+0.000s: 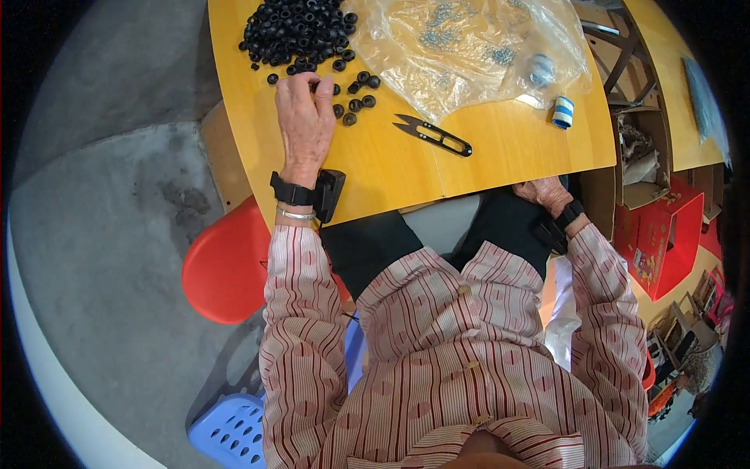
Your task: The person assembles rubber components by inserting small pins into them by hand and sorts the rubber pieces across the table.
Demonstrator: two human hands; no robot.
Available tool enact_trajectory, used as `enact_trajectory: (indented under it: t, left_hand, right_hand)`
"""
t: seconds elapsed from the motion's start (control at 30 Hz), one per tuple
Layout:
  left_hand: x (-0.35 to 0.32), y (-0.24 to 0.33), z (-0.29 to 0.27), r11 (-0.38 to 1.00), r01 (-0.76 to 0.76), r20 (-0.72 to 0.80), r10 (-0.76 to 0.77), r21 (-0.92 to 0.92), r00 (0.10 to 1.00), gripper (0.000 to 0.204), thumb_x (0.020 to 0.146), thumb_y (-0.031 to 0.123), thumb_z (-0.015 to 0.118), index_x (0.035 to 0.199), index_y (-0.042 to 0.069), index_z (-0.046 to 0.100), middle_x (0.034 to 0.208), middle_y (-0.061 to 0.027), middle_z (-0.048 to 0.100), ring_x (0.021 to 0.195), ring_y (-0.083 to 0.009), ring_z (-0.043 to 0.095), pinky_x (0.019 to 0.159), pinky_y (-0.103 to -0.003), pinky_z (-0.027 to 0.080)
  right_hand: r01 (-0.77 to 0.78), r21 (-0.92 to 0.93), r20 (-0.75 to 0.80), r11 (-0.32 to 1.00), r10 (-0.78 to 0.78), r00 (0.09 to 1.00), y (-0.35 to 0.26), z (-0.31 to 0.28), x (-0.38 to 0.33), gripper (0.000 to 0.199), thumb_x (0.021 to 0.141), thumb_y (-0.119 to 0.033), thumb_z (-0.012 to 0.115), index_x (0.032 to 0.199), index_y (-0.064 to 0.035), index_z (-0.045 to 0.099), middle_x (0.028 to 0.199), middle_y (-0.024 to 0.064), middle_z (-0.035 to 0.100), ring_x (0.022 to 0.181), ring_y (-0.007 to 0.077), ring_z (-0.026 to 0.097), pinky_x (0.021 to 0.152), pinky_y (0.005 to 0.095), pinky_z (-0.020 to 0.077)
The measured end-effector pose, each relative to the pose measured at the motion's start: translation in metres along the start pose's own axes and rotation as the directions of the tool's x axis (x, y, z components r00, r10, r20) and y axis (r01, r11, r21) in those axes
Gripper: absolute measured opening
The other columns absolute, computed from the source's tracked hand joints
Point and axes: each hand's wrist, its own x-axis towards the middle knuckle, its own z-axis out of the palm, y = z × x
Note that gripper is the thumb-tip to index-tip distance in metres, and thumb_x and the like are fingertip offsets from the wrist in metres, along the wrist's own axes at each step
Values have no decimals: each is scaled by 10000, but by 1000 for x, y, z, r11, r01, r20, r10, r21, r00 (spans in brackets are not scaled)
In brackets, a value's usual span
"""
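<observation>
My left hand reaches over the table to the near edge of a heap of small black ring-shaped parts. Its fingers are bent and drawn together among the closest pieces, and the fingertips hide whatever is between them. Several loose black rings lie just right of this hand. Below the table's front edge, my right hand rests by my dark-clad right thigh. Its fingers are partly hidden under the edge, so their grip does not show. Black thread snips lie on the yellow table between the two hands.
A clear plastic bag with small metallic pieces covers the table's far middle. Beside it stands a blue-and-white striped roll. A red box and cardboard cartons are at right. A red stool and a blue plastic stool stand left.
</observation>
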Motion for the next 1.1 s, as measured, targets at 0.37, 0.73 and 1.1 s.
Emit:
enact_trajectory:
  t: [0.37,0.73,1.1]
  left_hand:
    - [-7,17,5,969,-226,110,215,103,970,718,758,531,648,1261,75,416,1221,-173,369,1104,-344,336,942,-488,268]
    - [-1,24,13,935,-333,205,304,121,930,390,799,357,645,1132,175,557,1194,-154,378,1076,-352,345,867,-511,293]
    - [-6,25,3,899,-376,66,371,223,926,199,798,126,642,974,63,575,930,-159,471,849,-320,493,723,-395,439]
  right_hand:
    - [12,-55,19,998,-11,1000,2,-6,7,352,766,-231,523,1068,-56,567,1037,175,591,967,364,542,879,465,419]
    - [36,54,-148,998,-28,989,-8,-4,8,389,686,-187,560,1057,-76,594,1058,165,598,998,374,534,881,462,417]
    - [82,67,-164,994,-69,984,-3,7,6,371,697,-183,563,1048,-65,593,1050,174,595,987,384,530,878,471,411]
